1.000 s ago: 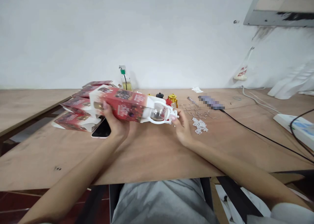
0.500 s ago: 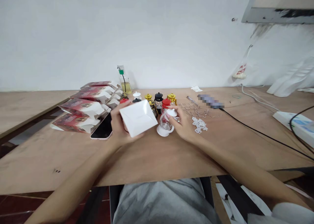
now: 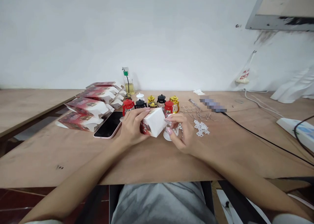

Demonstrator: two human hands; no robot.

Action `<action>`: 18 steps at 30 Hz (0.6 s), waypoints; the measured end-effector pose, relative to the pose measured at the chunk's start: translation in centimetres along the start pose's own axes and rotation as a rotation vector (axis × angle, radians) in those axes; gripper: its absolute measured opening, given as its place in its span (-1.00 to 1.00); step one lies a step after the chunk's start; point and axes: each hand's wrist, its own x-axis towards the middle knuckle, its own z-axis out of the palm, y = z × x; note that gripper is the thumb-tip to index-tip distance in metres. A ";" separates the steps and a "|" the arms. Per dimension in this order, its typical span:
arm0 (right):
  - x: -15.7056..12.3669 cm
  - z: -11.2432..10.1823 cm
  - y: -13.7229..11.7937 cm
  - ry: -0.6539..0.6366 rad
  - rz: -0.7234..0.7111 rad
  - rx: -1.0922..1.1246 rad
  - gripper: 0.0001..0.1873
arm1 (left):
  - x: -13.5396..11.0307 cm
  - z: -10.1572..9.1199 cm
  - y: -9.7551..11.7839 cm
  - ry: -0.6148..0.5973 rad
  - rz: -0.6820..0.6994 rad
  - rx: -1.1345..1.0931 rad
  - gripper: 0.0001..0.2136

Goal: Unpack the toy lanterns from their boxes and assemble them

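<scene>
My left hand (image 3: 133, 126) is wrapped round a small carton box (image 3: 157, 122). A plain white end of the box faces me, and a red printed side shows near my fingers. My right hand (image 3: 183, 132) is at the box's right edge, fingers bent, with thumb and forefinger apart. The fingertips are close to the box corner; I cannot tell whether they press on it. Behind these fingers, a small white lantern (image 3: 167, 137) stands on the table, mostly hidden by the hand and box. Just beyond are several small lanterns, among them a red one (image 3: 168, 107) and a gold one (image 3: 175, 101).
Printed cartons (image 3: 84, 107) with open flaps lie at the left, beside a phone (image 3: 108, 125). A bottle of yellow liquid (image 3: 129, 86) stands by the wall. To the right are white tags (image 3: 201, 127), thin wire pieces (image 3: 196, 113), a blurred-out object (image 3: 213, 104) and a black cable (image 3: 260, 137).
The box has moved right, against my right hand, and turned so its red side shows. My right hand has come off the white lantern's top. The lantern stands nearly where it was.
</scene>
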 end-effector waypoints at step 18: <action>-0.3 -0.4 -0.6 -0.166 0.430 0.531 -0.73 | -0.1 0.0 0.3 0.035 0.029 -0.109 -0.33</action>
